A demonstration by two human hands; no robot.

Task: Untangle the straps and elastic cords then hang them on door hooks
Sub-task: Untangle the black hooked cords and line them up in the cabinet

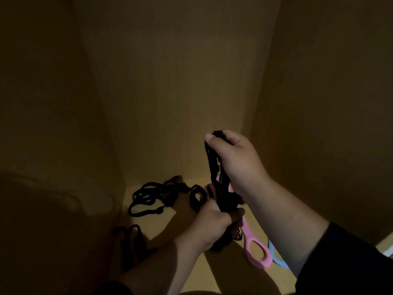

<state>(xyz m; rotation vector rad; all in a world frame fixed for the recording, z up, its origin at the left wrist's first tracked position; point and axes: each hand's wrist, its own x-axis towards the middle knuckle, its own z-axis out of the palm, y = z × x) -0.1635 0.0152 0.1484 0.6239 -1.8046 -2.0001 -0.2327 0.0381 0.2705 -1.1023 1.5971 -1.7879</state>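
Note:
In dim light, my right hand (235,158) grips the top of a black strap bundle (219,179) and holds it up above the floor. My left hand (209,223) grips the same bundle lower down, fingers curled round it. On the wooden floor to the left lies a tangled heap of black cords (153,198). Another black looped strap (133,239) lies nearer, in shadow. A pink elastic band with a loop handle (256,249) lies under my hands, beside a light blue band (276,257) partly hidden by my right arm.
Wooden panels rise on the left (53,124), behind (180,81) and on the right (329,124), closing in a narrow floor space (191,271). A red striped strap piece (211,189) shows behind the held bundle. No door hooks are in view.

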